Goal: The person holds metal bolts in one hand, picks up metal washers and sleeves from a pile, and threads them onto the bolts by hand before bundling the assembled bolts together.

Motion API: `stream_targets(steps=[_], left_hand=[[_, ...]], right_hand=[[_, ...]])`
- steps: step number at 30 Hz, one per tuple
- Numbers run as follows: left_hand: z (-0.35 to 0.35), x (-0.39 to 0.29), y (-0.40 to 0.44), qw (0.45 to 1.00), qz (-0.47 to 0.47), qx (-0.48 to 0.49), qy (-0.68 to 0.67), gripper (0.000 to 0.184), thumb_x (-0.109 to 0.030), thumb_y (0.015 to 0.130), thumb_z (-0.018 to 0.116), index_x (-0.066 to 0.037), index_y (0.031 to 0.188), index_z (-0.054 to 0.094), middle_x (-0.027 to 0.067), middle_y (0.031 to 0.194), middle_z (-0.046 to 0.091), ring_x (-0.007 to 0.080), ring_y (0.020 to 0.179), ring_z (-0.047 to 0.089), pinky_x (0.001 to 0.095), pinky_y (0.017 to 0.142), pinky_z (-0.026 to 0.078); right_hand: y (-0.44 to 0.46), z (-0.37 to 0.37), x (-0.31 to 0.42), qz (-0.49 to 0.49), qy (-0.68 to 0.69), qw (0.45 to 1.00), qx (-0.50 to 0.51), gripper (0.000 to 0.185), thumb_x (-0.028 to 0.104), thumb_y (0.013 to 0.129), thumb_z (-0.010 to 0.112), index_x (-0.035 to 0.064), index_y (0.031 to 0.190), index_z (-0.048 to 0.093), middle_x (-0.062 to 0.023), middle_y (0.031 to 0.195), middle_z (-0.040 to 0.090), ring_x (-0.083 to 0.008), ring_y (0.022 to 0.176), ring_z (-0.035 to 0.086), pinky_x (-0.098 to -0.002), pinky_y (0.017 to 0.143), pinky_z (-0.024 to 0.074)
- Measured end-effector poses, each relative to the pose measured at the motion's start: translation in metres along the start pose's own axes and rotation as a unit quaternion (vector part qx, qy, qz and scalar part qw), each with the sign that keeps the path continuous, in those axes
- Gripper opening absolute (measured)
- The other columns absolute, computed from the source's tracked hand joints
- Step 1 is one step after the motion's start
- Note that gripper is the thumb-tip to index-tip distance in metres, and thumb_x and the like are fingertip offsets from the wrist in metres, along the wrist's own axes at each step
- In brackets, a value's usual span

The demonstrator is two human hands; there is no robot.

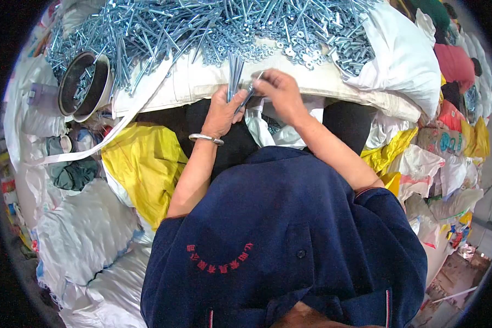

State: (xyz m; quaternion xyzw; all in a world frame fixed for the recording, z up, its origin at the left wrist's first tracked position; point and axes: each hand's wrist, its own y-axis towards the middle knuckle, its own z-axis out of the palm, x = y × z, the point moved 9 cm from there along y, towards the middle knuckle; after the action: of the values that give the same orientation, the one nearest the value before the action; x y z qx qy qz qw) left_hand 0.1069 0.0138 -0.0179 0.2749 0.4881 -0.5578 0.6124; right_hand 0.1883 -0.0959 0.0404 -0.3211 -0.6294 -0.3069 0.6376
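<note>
My left hand [222,111], with a metal bangle on its wrist, is closed around a bundle of long thin silvery bolts [235,74] that point up and away from me. Just to its right, my right hand [280,93] pinches a small shiny metal piece that looks like a bolt [260,75], slightly blurred. Both hands are above the near edge of the white cloth, over my lap. Beyond them lies a large heap of loose long bolts [169,27], with washers [298,46] and short metal sleeves [357,52] toward the right.
A dark round bowl [99,82] with some metal pieces stands tilted at the left. A white strap [106,139] hangs off the cloth edge [197,76]. Yellow sacks [147,164] and white sacks [93,229] crowd the left side. More bags [415,169] lie at the right.
</note>
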Motion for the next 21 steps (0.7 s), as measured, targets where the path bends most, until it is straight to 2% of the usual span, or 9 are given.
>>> stream_targets(steps=[5, 7, 9, 11, 13, 15, 19, 20, 21], left_hand=[[0.002, -0.003, -0.004, 0.999, 0.008, 0.001, 0.041, 0.036, -0.038, 0.09, 0.067, -0.004, 0.09, 0.054, -0.0001, 0.064, 0.053, 0.0067, 0.046, 0.047, 0.0212, 0.04, 0.035], [-0.005, -0.005, -0.003, 0.996, 0.045, -0.047, 0.067, 0.032, -0.037, 0.096, 0.059, -0.007, 0.089, 0.05, 0.0014, 0.061, 0.052, 0.0085, 0.043, 0.042, 0.0241, 0.039, 0.036], [-0.005, -0.017, -0.005, 0.988, 0.103, -0.061, 0.094, 0.033, -0.037, 0.097, 0.056, -0.007, 0.087, 0.05, 0.0018, 0.061, 0.052, 0.0091, 0.043, 0.042, 0.0253, 0.04, 0.036], [-0.01, -0.035, -0.01, 0.978, 0.15, -0.113, 0.09, 0.032, -0.032, 0.095, 0.062, -0.005, 0.08, 0.051, 0.0005, 0.059, 0.051, 0.0089, 0.045, 0.048, 0.0234, 0.042, 0.036], [-0.006, -0.054, -0.009, 0.978, 0.148, -0.125, 0.08, 0.029, -0.028, 0.093, 0.065, -0.005, 0.08, 0.052, -0.0015, 0.059, 0.05, 0.0069, 0.046, 0.046, 0.0228, 0.042, 0.035], [-0.003, -0.076, -0.006, 0.971, 0.15, -0.152, 0.111, 0.026, -0.024, 0.09, 0.069, -0.004, 0.082, 0.054, -0.004, 0.062, 0.05, 0.0042, 0.051, 0.044, 0.0216, 0.045, 0.034], [0.032, -0.127, 0.007, 0.953, 0.206, -0.104, 0.196, 0.023, -0.019, 0.086, 0.073, -0.003, 0.102, 0.066, -0.0061, 0.069, 0.053, 0.0037, 0.058, 0.046, 0.021, 0.054, 0.039], [0.036, -0.132, 0.013, 0.953, 0.206, -0.104, 0.199, 0.023, -0.019, 0.086, 0.073, -0.003, 0.102, 0.066, -0.0061, 0.069, 0.053, 0.0037, 0.058, 0.046, 0.021, 0.054, 0.039], [0.045, -0.138, 0.017, 0.946, 0.229, -0.078, 0.218, 0.025, -0.02, 0.086, 0.072, -0.003, 0.104, 0.067, -0.0043, 0.071, 0.058, 0.0051, 0.061, 0.05, 0.0223, 0.057, 0.042]], right_hand=[[-0.013, 0.007, -0.01, 0.052, 0.111, 0.992, 0.028, 0.018, 0.018, 0.094, 0.061, 0.0009, 0.091, 0.063, -0.004, 0.08, 0.064, -0.0081, 0.069, 0.06, -0.0233, 0.065, 0.0497], [-0.009, 0.001, 0.005, 0.04, 0.07, 0.995, 0.061, 0.02, 0.016, 0.095, 0.059, -0.0024, 0.102, 0.063, -0.0064, 0.085, 0.065, -0.0118, 0.074, 0.063, -0.0254, 0.07, 0.0517], [0.004, -0.02, 0.042, -0.029, -0.006, 0.999, 0.024, 0.019, 0.015, 0.095, 0.058, -0.0022, 0.101, 0.063, -0.0063, 0.087, 0.066, -0.0113, 0.074, 0.063, -0.0246, 0.07, 0.051], [0.007, -0.034, 0.095, -0.148, -0.109, 0.983, -0.005, 0.018, 0.014, 0.095, 0.058, -0.0026, 0.099, 0.063, -0.0057, 0.087, 0.066, -0.0111, 0.076, 0.062, -0.0236, 0.07, 0.05], [0.007, -0.036, 0.118, -0.187, -0.103, 0.977, -0.018, 0.017, 0.013, 0.093, 0.06, -0.0025, 0.099, 0.063, -0.0057, 0.086, 0.066, -0.0111, 0.076, 0.06, -0.0251, 0.069, 0.0489], [0.011, -0.027, 0.128, -0.254, -0.261, 0.931, 0.001, 0.015, 0.011, 0.091, 0.062, -0.0017, 0.099, 0.063, -0.007, 0.084, 0.065, -0.0127, 0.074, 0.061, -0.0284, 0.067, 0.0483], [0.022, -0.016, 0.097, -0.257, -0.292, 0.921, 0.016, 0.015, 0.009, 0.089, 0.063, -0.0007, 0.1, 0.064, -0.0126, 0.083, 0.064, -0.0198, 0.073, 0.062, -0.0317, 0.066, 0.048], [0.022, -0.016, 0.095, -0.25, -0.256, 0.934, 0.009, 0.01, 0.008, 0.087, 0.061, -0.0011, 0.091, 0.06, -0.0175, 0.078, 0.058, -0.0337, 0.072, 0.057, -0.039, 0.066, 0.0454], [0.022, -0.013, 0.097, -0.249, -0.254, 0.935, 0.007, 0.01, 0.008, 0.087, 0.061, -0.0011, 0.091, 0.06, -0.0175, 0.078, 0.058, -0.0337, 0.072, 0.057, -0.039, 0.066, 0.0454]])
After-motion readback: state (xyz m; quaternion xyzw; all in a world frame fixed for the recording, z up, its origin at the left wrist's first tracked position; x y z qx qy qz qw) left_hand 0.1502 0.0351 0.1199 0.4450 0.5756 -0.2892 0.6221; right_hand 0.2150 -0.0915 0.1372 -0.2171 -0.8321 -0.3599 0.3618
